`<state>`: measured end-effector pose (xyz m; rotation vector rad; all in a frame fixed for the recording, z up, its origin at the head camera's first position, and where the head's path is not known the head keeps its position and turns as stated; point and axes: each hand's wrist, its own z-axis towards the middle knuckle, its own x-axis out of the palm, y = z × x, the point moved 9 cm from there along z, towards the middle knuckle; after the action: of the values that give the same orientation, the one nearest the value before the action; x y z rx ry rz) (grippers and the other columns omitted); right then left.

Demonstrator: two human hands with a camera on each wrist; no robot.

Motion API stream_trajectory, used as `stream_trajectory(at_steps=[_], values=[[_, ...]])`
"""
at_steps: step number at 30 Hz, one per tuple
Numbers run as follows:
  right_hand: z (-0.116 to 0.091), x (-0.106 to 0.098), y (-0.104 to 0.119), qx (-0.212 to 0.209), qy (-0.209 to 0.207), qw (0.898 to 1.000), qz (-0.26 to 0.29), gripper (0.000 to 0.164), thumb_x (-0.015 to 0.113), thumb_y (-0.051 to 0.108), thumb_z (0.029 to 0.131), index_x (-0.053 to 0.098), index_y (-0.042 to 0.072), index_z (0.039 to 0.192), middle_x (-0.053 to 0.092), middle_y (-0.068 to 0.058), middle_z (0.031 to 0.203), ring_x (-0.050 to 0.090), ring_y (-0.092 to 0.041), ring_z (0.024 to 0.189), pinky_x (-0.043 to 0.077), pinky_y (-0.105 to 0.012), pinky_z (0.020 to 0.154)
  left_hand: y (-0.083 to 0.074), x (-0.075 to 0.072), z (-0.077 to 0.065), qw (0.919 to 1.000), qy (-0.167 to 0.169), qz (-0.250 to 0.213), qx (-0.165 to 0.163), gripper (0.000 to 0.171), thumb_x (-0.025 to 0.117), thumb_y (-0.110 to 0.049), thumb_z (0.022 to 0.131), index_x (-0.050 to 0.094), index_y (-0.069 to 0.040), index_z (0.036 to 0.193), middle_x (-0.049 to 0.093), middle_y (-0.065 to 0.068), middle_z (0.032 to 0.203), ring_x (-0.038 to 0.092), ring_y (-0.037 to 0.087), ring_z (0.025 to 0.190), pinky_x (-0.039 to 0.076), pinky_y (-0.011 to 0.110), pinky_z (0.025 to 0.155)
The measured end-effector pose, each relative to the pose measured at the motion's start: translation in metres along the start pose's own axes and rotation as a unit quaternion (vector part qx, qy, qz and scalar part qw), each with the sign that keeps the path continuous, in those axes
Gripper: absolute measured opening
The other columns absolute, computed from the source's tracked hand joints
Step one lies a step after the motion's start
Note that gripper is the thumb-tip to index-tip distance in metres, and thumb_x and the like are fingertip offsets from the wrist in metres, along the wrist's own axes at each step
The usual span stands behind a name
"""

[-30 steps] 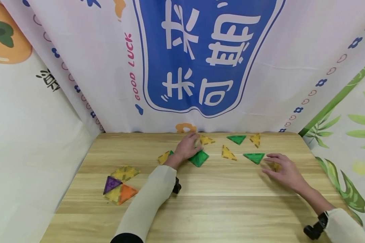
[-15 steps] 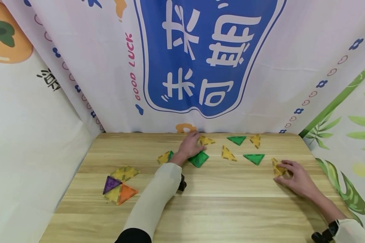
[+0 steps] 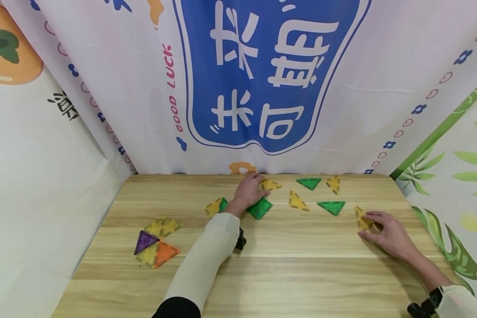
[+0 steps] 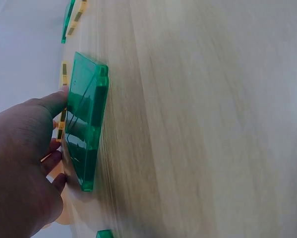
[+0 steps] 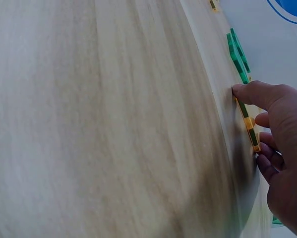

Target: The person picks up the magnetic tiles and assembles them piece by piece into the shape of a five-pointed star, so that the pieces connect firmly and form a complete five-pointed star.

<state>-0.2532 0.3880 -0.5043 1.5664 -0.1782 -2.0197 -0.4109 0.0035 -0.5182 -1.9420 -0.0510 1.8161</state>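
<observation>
From where I stand, the table (image 3: 286,274) bears both hands' work. The left hand (image 3: 247,192) arches by the far tile (image 3: 271,184); I can't tell whether it grips. The right hand (image 3: 389,232) pinches the near tile (image 5: 247,121), toward the table's right side, thumb and fingers at opposite edges. The green tile (image 3: 260,208) lies just under the left thumb, so I'd steer clear of nudging it and pinch lightly, by the rims.

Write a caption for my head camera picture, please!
Colourful table: left hand beside a green tile, right hand touching a yellow tile.
</observation>
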Motion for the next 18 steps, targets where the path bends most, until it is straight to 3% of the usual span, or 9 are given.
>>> stream_trajectory(at_steps=[6,12,18], values=[[0.0005,-0.0008,0.0007,0.000,-0.001,1.000,-0.002,0.051,0.093,0.020,0.079,0.074,-0.006,0.119,0.065,-0.030,0.127,0.058,-0.056,0.116,0.046,-0.072,0.091,-0.0002,0.0001,0.0012,0.9998,-0.016,-0.010,-0.003,0.060,0.076,-0.043,0.099,0.062,-0.013,0.148,0.055,0.009,0.153,0.054,0.028,0.140,0.047,0.044,0.116],[0.0002,-0.0003,0.0025,0.004,0.003,1.000,-0.004,0.051,0.093,0.021,0.079,0.075,-0.007,0.119,0.065,-0.031,0.127,0.058,-0.056,0.116,0.046,-0.072,0.091,-0.0001,0.0017,-0.0004,0.9997,-0.014,-0.020,-0.005,0.059,0.077,-0.042,0.098,0.062,-0.013,0.148,0.052,0.009,0.159,0.048,0.028,0.147,0.042,0.043,0.121],[0.0001,0.0015,0.0050,0.006,0.002,1.000,-0.006,0.051,0.094,0.020,0.079,0.075,-0.007,0.118,0.066,-0.030,0.126,0.060,-0.055,0.115,0.047,-0.070,0.091,-0.0012,-0.0022,-0.0036,0.9989,-0.014,-0.045,0.007,0.057,0.076,-0.034,0.100,0.061,-0.008,0.148,0.053,0.010,0.157,0.050,0.029,0.146,0.044,0.044,0.120]])
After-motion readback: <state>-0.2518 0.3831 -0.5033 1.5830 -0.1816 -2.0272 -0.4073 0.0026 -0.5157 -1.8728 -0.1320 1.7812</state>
